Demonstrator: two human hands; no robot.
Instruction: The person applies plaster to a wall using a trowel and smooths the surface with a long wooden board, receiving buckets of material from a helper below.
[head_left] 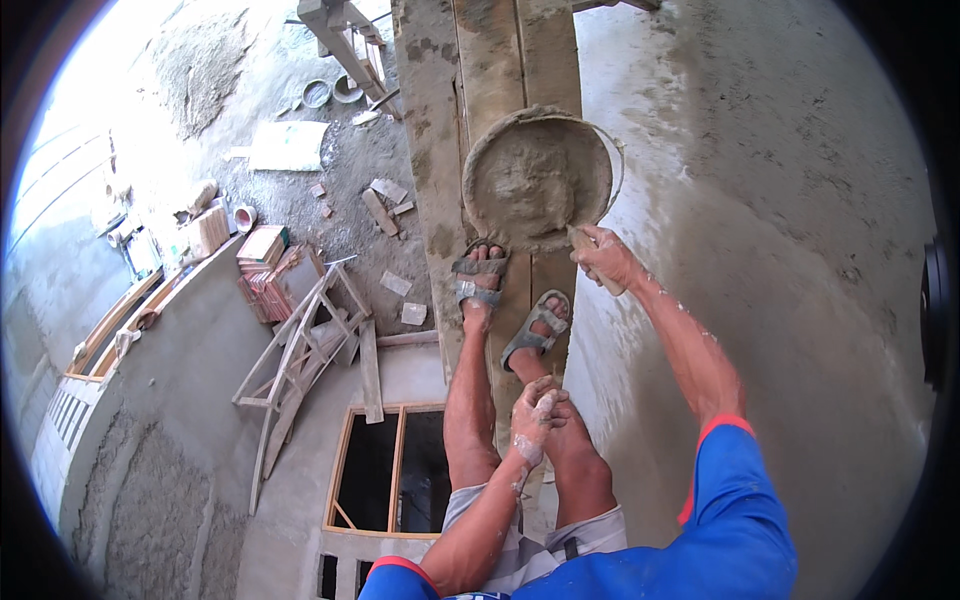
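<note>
A round bucket (480, 212) full of wet grey mortar (535, 175) stands on the planks in front of my feet. My right hand (610, 258) is wrapped round the pale handle of a trowel (606, 280) at the bucket's near right rim. Its blade is mostly hidden by the hand and the mortar. My left hand (540, 412) hovers over my right shin, its fingers curled in and smeared with mortar. Whether anything is inside those fingers is hidden.
I stand in sandals on narrow raised planks (430, 130). A grey plastered wall (780, 300) rises close on the right. Lower down on the left are a wooden trestle (300, 360), stacked tiles (268, 275), a white sack (288, 146) and a wood-framed window opening (398, 408).
</note>
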